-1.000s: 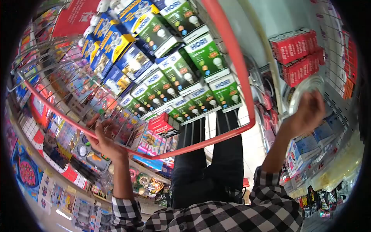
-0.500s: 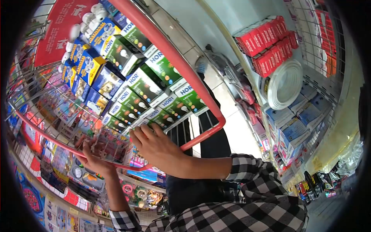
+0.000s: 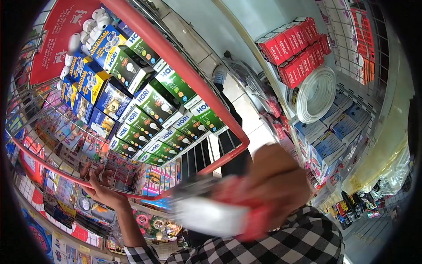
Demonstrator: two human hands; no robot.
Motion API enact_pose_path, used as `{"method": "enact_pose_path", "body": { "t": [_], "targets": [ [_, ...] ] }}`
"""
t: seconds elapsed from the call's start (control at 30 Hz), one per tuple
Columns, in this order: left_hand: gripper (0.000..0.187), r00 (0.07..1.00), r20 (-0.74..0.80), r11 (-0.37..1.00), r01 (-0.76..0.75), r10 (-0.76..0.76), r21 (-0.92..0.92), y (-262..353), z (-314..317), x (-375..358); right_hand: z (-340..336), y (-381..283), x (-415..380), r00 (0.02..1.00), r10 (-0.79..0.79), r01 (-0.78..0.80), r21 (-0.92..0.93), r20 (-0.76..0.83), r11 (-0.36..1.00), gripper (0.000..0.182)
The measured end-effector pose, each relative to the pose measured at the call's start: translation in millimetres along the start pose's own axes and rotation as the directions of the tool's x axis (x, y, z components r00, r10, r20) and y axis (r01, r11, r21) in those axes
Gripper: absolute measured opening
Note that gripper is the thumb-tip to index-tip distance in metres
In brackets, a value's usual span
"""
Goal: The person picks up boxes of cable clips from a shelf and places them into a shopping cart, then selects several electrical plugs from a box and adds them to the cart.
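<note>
Left hand (image 3: 102,188) is hooked over the near red rim of the wire basket (image 3: 176,53), fingers curled round the rim and wires at its left near corner; grip reads as a steadying hold, so the basket is kept from swinging while it is tilted toward the camera. Inside the basket, blue-and-yellow bulb boxes (image 3: 94,83) are stacked along the far left side, and green HORI bulb boxes (image 3: 165,103) are packed in rows against the right rim, faces up so labels are readable. Flat blister packs (image 3: 127,174) are stood on edge along the near rim, just beside the left hand. Further right, a red-and-white box (image 3: 215,211) is held below the basket's near right corner, apart from the rim, heavily motion-blurred; print on it cannot be read. Right hand (image 3: 277,185) is wrapped over the box's right end from above, fingers closed on it; exact finger spacing cannot be told through the blur. The box is carried roughly level, long side across the view. On the shelving at the right edge, red cartons (image 3: 299,44) are stacked at the top, a white cable coil (image 3: 314,94) is hung beneath them, and blue-white packs (image 3: 334,141) are racked lower down, all well apart from both hands.
</note>
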State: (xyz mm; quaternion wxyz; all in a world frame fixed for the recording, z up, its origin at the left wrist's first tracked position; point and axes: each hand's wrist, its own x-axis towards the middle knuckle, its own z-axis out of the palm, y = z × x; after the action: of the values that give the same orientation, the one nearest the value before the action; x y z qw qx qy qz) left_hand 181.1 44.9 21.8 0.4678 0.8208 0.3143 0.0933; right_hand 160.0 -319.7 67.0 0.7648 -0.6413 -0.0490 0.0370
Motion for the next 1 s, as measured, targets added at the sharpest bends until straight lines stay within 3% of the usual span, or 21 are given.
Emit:
{"method": "enact_pose_path", "body": {
  "t": [0.03, 0.07, 0.1, 0.13, 0.2, 0.23, 0.3, 0.5, 1.0],
  "targets": [
    [0.022, 1.000, 0.002, 1.000, -0.012, 0.012, -0.009, 0, 2, 0, -11, 7, -23, 0.939, -0.123, 0.097, -0.095, -0.323, 0.991, 0.042],
    [0.022, 1.000, 0.003, 1.000, -0.011, 0.011, -0.011, 0, 0, 0, -31, 13, -50, 0.887, -0.088, 0.071, -0.055, -0.454, 0.996, 0.047],
    [0.024, 1.000, 0.015, 1.000, -0.003, 0.003, -0.003, -1, -2, 0, -28, 11, -35, 0.741, -0.214, -0.099, -0.419, -0.636, 0.902, 0.056],
    [0.025, 1.000, 0.027, 1.000, 0.003, -0.003, 0.004, -2, -3, 1, -51, 24, -45, 0.761, -0.259, -0.099, -0.501, -0.595, 0.859, 0.056],
    [0.023, 1.000, 0.022, 1.000, 0.001, -0.001, -0.007, -2, -1, 1, -73, 45, -63, 0.755, -0.159, -0.302, -0.552, -0.636, 0.778, 0.045],
    [0.022, 1.000, 0.018, 1.000, 0.002, -0.001, -0.014, -1, -1, 1, -82, 53, -68, 0.776, -0.116, -0.448, -0.671, -0.620, 0.591, 0.045],
    [0.022, 1.000, 0.019, 1.000, 0.001, -0.001, 0.003, 2, 1, 0, -93, 65, -70, 0.824, -0.066, -0.496, -0.773, -0.563, 0.397, 0.043],
    [0.022, 0.999, 0.036, 1.000, -0.005, 0.004, 0.015, 0, -1, 1, -114, 93, -71, 0.760, -0.012, -0.617, -0.728, -0.649, 0.299, 0.038],
    [0.022, 0.999, 0.037, 1.000, -0.012, 0.012, 0.004, -2, -2, 1, -124, 112, -65, 0.782, -0.110, -0.570, -0.776, -0.613, 0.269, 0.035]
  ]
}}
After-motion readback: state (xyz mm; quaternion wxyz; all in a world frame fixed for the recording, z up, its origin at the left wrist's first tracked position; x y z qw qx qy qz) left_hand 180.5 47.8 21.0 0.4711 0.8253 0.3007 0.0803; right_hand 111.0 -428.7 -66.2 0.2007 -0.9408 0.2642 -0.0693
